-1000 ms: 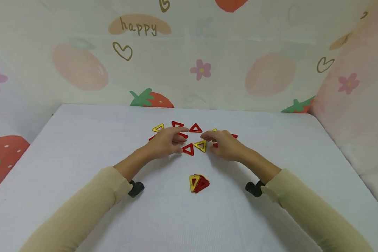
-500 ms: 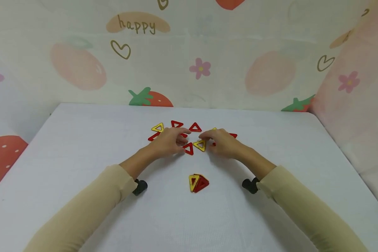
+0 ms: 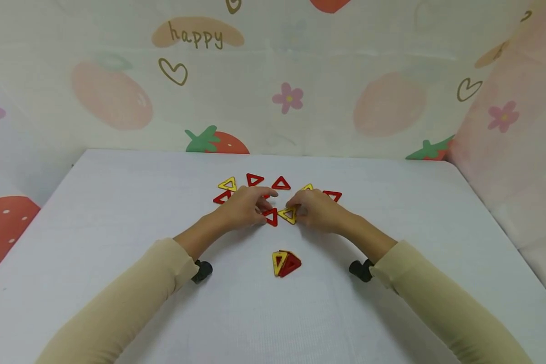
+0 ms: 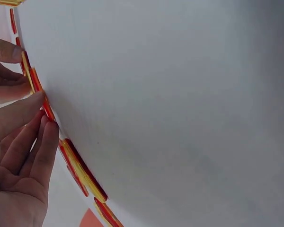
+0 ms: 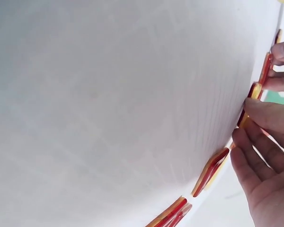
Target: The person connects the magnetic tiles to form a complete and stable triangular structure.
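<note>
In the head view the left hand (image 3: 245,207) pinches a red triangle (image 3: 275,217) between thumb and fingers. Just right of it, a yellow triangle (image 3: 282,216) is pinched by the right hand (image 3: 320,211). These two triangles lie side by side, their near edges close together. Seen from the left wrist, the left thumb and fingertips (image 4: 49,126) touch the red piece (image 4: 48,111). From the right wrist, the right thumb rests on the yellow-edged piece (image 5: 248,106). Another red triangle behind the left fingers is mostly hidden.
Behind the hands lie red triangles (image 3: 281,187) (image 3: 254,175) and yellow ones (image 3: 233,185) (image 3: 307,187). More red triangles sit at left (image 3: 217,199) and right (image 3: 338,194). A small overlapping pile (image 3: 291,266) of red and yellow triangles is nearer on the white table (image 3: 164,323).
The right fingers have closed onto the yellow triangle, which has shifted slightly nearer the person. The left hand has moved slightly right, onto the red triangle.
</note>
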A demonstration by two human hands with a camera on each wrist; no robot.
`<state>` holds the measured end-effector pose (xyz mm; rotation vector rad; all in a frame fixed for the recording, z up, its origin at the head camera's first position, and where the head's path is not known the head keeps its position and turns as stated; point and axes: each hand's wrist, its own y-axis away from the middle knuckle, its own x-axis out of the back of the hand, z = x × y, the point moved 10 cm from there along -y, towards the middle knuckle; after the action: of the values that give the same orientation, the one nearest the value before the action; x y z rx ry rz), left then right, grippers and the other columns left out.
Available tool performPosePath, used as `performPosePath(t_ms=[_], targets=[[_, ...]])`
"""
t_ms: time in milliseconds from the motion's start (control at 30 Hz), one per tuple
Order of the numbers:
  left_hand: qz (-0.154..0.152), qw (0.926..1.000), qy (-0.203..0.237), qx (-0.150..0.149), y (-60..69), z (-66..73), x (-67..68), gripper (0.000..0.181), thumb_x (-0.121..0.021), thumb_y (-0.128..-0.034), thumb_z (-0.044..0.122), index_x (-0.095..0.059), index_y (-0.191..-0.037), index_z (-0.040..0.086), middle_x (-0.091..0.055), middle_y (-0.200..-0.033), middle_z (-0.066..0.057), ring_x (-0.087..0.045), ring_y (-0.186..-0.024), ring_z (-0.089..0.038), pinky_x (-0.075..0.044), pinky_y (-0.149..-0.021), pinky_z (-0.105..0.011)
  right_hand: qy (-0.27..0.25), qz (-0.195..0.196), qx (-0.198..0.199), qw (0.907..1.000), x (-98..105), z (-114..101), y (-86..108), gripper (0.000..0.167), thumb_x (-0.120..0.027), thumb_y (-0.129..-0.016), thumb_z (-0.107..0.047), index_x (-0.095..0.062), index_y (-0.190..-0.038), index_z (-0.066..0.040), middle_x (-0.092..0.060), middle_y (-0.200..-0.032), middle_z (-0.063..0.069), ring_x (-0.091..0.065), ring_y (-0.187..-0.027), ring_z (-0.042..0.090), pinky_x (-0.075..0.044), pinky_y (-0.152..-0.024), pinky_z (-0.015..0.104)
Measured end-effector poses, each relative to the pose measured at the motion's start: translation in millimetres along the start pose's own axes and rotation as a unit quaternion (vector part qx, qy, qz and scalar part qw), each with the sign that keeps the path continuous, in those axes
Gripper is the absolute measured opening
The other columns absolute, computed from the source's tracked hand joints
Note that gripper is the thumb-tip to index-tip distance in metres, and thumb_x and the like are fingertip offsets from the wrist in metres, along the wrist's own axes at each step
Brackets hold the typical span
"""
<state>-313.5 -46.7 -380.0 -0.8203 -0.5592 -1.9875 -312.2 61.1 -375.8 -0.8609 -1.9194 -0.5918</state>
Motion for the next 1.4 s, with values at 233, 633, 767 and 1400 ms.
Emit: performPosePath(t_ms=[233, 633, 767, 1400], targets=[[0.005, 1.0000, -0.002, -0.004, 2.4, 1.5, -1.0, 0.055, -0.074, -0.0866, 0.001, -0.055, -0.138, 0.004, -0.072, -0.114, -0.010, -0.069, -0.103, -0.021, -0.056, -0.089, -0.033, 0.004, 0.009, 0.016, 0.9998, 0.6, -4.6, 1.9, 0.022, -0.074, -0.087, -0.003, -0.075, -0.109, -0.002, -0.073, -0.104, 0.005, -0.066, -0.102, 0.020, -0.053, -0.092, 0.034], [0.006, 1.0000, -0.002, -0.004, 4.7, 3.1, -3.5, 0.054, -0.076, -0.0855, 0.002, -0.057, -0.136, 0.005, -0.074, -0.110, -0.009, -0.069, -0.100, -0.020, -0.056, -0.088, -0.032, 0.006, 0.001, 0.006, 1.0000, -1.7, -5.6, 2.1, 0.019, -0.077, -0.086, -0.009, -0.075, -0.104, -0.004, -0.073, -0.099, 0.004, -0.064, -0.092, 0.017, -0.054, -0.086, 0.031], [0.004, 0.9999, -0.003, -0.010, 5.0, 4.4, -4.7, 0.053, -0.076, -0.0854, 0.002, -0.057, -0.135, 0.004, -0.073, -0.110, -0.009, -0.069, -0.099, -0.020, -0.056, -0.088, -0.032, 0.003, 0.000, 0.003, 1.0000, -2.4, -7.3, 1.3, 0.018, -0.078, -0.086, -0.011, -0.075, -0.102, -0.004, -0.073, -0.093, 0.002, -0.060, -0.085, 0.016, -0.054, -0.081, 0.028], [-0.009, 0.9999, 0.010, -0.005, 7.1, 5.5, -6.4, 0.055, -0.076, -0.0847, 0.001, -0.056, -0.136, 0.004, -0.073, -0.111, -0.009, -0.069, -0.101, -0.021, -0.056, -0.088, -0.032, -0.005, -0.014, -0.019, 0.9997, -6.8, -5.8, 1.4, 0.014, -0.078, -0.086, -0.012, -0.075, -0.099, -0.006, -0.070, -0.089, -0.001, -0.059, -0.083, 0.016, -0.053, -0.079, 0.027]])
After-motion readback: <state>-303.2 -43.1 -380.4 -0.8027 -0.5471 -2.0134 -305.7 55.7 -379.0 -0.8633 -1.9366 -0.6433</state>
